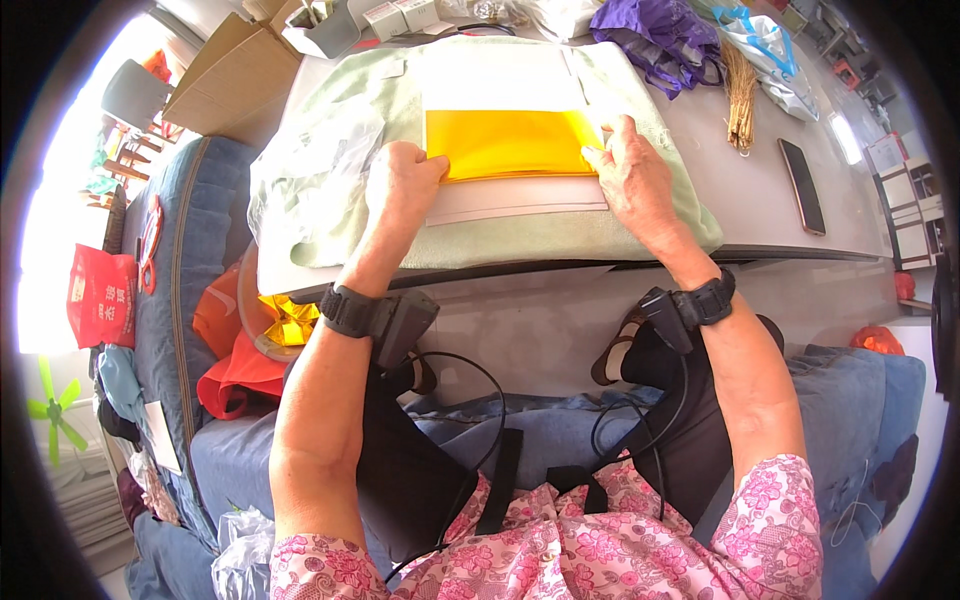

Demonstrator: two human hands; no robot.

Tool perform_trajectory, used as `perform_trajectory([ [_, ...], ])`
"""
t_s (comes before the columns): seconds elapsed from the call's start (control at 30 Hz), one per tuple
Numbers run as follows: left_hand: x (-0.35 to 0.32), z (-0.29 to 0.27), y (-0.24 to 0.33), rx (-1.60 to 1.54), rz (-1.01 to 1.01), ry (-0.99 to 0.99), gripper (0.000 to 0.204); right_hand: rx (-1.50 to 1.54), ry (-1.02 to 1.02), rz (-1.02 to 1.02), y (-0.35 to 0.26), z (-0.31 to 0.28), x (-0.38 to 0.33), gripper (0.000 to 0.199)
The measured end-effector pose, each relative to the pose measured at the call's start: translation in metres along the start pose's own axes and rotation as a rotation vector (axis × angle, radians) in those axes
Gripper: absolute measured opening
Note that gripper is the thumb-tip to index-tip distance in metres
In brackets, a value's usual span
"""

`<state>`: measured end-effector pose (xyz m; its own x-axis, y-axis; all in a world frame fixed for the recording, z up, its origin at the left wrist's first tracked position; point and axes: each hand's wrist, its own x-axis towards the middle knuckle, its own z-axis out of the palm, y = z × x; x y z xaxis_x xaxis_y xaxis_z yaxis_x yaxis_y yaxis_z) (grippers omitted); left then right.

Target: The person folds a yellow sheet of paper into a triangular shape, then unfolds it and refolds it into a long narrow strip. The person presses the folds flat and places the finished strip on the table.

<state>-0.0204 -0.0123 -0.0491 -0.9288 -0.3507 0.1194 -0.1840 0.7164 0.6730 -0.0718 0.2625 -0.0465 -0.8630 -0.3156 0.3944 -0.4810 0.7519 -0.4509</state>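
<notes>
A shiny golden-yellow sheet point(512, 143) stretches between my two hands, its near edge slightly curled. My left hand point(402, 178) is closed, pinching the sheet's near left corner. At the opposite side, my right hand point(634, 182) grips the right edge between thumb and fingers. Beneath and beyond the sheet lies white paper point(500, 78), and more pale paper point(520, 208) shows along the near side. All of it rests on a light green cloth point(355, 105) spread over the table point(690, 140).
Clear plastic point(305, 160) covers the cloth's left part. To the right lie a phone point(801, 186), a straw bundle point(740, 98) and a purple bag point(660, 42). A cardboard box point(235, 80) stands at the far left. Crumpled gold foil point(290, 320) sits in a container below the table's left edge.
</notes>
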Motion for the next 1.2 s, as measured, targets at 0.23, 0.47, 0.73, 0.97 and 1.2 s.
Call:
perform_trajectory([
  [0.23,0.001,0.005,0.001,0.112,-0.083,-0.03,0.028,-0.035,0.04,-0.136,-0.003,-0.003,0.001,0.029],
  [0.47,-0.002,0.01,-0.002,0.155,-0.067,0.0,0.024,-0.077,0.018,-0.151,-0.004,-0.004,0.003,0.029],
  [0.73,-0.001,0.016,0.003,0.238,-0.078,-0.018,0.024,-0.344,0.276,-0.38,-0.012,-0.005,0.007,0.038],
  [0.97,0.001,0.018,-0.003,0.267,-0.083,-0.043,0.025,-0.129,0.022,-0.542,-0.031,0.009,-0.005,0.046],
  [1.2,-0.007,0.01,0.009,0.236,-0.1,-0.117,0.023,-0.125,-0.059,-0.544,-0.032,0.01,-0.017,0.052],
])
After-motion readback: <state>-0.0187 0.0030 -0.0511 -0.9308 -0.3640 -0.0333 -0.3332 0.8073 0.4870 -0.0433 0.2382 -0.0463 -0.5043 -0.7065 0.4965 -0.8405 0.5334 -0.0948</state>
